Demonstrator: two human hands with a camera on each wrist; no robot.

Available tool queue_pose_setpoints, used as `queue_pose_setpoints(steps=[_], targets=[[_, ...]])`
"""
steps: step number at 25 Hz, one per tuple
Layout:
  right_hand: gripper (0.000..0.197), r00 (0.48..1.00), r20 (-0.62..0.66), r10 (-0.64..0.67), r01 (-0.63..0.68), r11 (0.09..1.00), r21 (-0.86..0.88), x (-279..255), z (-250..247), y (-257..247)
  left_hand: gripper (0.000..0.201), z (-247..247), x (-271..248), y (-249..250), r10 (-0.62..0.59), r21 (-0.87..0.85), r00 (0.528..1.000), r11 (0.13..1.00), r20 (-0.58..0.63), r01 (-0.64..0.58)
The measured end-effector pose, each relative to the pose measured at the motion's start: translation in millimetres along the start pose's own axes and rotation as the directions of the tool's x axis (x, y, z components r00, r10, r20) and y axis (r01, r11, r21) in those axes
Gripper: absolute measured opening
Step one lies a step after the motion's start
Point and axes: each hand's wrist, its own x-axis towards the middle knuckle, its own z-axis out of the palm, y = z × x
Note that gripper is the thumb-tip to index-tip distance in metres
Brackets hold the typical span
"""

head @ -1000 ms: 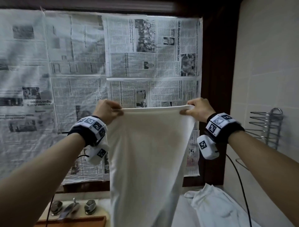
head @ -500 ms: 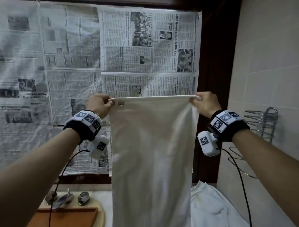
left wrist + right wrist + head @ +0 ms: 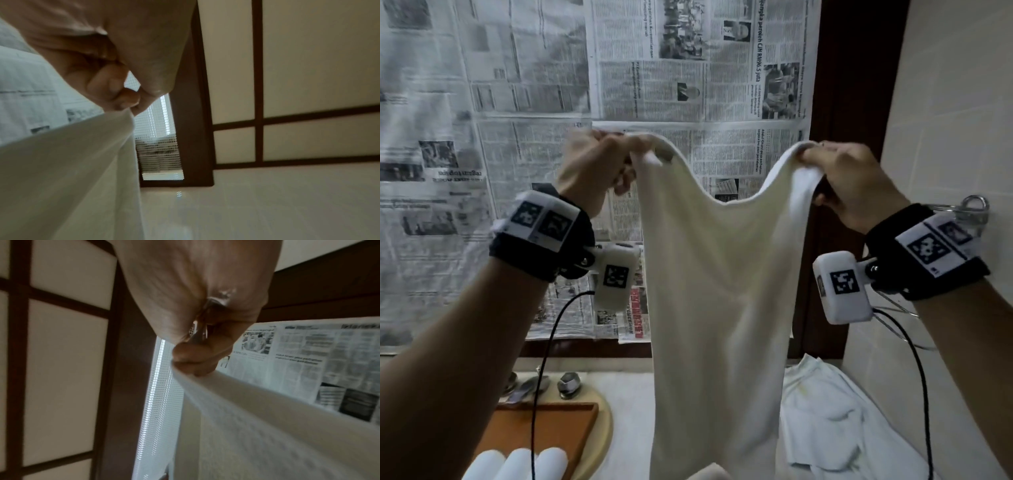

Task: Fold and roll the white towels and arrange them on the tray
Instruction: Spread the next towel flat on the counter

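towel: I had the white towel (image 3: 719,274) held up in front of the newspaper (image 3: 517,102) on the window; top edge sagged between my hands; rest hung down to the counter
left hand: my left hand (image 3: 594,164) pinched the top left corner, fingers curled tight on the cloth
right hand: my right hand (image 3: 849,185) was clamped on the top right corner, same way
tray: wooden tray (image 3: 544,428) sat low left; three rolled towels (image 3: 517,466) lay at its near end
rest: loose heap of towels (image 3: 832,421) lay on the counter, low right; wire rack (image 3: 976,205) was on the tiled wall behind my right wrist
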Motion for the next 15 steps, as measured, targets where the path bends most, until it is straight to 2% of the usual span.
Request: queue_pose_setpoints(steps=[2,4,7,10,12,15], targets=[[0.013,0.999,-0.045,0.022,-0.019,0.998,0.063,-1,4,-17,0.025,0,5,19,0.025,-0.075,0.999,0.997,-0.026,-0.027],[0.012,0.995,-0.087,0.043,-0.035,0.995,0.092,4,7,-26,0.018,1,11,28,0.013,-0.146,0.998,0.989,-0.066,-0.023],[0.014,0.99,-0.102,0.101,-0.093,0.993,0.076,14,13,-11,0.012,3,16,11,-0.055,-0.134,0.998,0.989,-0.006,0.054],[0.021,0.977,-0.075,0.2,-0.2,0.98,0.012,19,25,42,0.007,4,10,-43,-0.2,-0.073,0.979,0.978,-0.047,0.196],[0.022,0.952,-0.055,0.302,-0.305,0.95,-0.063,14,35,94,0.01,9,-4,-98,-0.314,-0.052,0.945,0.949,-0.092,0.31],[0.02,0.917,-0.068,0.394,-0.393,0.858,-0.33,-13,49,182,0.021,16,-42,-189,-0.466,0.014,0.88,0.883,-0.09,0.469]])
